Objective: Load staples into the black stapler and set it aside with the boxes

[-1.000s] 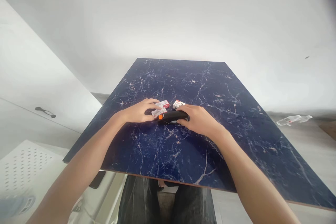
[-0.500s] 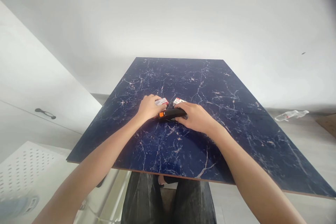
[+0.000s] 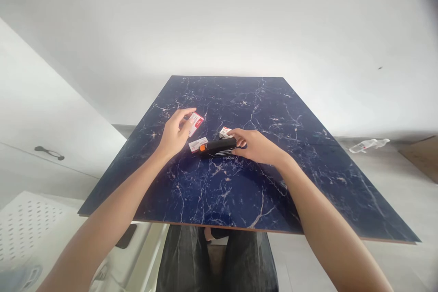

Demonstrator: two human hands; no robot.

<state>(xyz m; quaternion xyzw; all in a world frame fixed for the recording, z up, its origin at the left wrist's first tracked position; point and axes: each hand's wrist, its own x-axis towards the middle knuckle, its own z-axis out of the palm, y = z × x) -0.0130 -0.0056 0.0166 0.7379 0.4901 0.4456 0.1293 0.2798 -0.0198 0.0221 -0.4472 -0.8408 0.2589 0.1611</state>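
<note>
My left hand (image 3: 176,133) pinches a small red-and-white box (image 3: 196,123) between thumb and fingers, to the left of the other things. Below it, a second small white-and-red box (image 3: 197,144) rests on the table against the orange-tipped end of a black stapler (image 3: 221,147). My right hand (image 3: 255,145) grips the stapler's right end, thumb on the near side and fingers on the far side. Just behind the stapler stands a third small white box with red print (image 3: 225,132), close to my right index fingertip.
Everything lies on a dark blue marble-patterned table (image 3: 219,191) that abuts a white wall (image 3: 219,23). A cabinet door with a black handle (image 3: 49,153) is at the left. On the floor to the right lie a clear plastic bottle (image 3: 364,146) and a brown board (image 3: 422,155).
My left hand has moved left and away from the stapler with one box, uncovering another box beside the stapler's orange end. My right hand stays at the stapler.
</note>
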